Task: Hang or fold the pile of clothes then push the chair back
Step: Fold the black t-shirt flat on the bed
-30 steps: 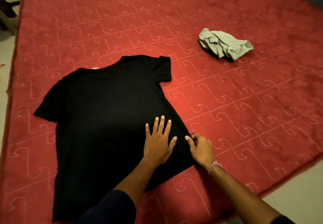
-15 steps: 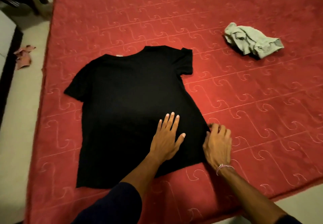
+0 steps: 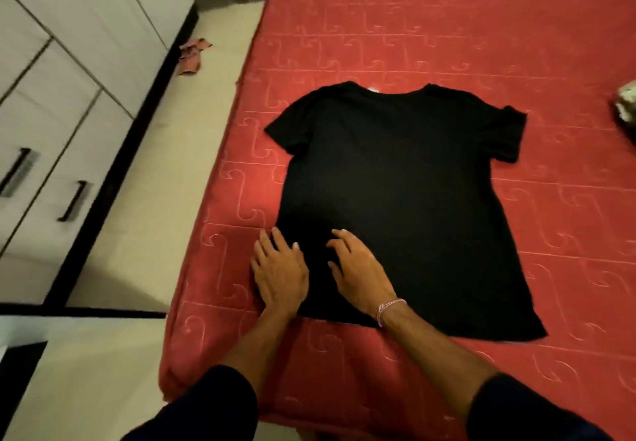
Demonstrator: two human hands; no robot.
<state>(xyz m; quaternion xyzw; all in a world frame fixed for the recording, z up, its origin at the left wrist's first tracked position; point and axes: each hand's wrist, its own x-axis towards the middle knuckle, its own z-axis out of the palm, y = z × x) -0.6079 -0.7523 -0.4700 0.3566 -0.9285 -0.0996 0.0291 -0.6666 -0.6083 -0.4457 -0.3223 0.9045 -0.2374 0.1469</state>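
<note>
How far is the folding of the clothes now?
Done: the black T-shirt lies spread flat on the red mattress. In hand: the left hand and right hand rest at its lower left part, but no fold is made yet. Left: folding it, the crumpled pale garment at the right edge, and the chair.

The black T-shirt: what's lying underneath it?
The black T-shirt lies flat on the red mattress, which shows all around it. Whatever else might sit beneath the cloth is covered; nothing bulges.
</note>
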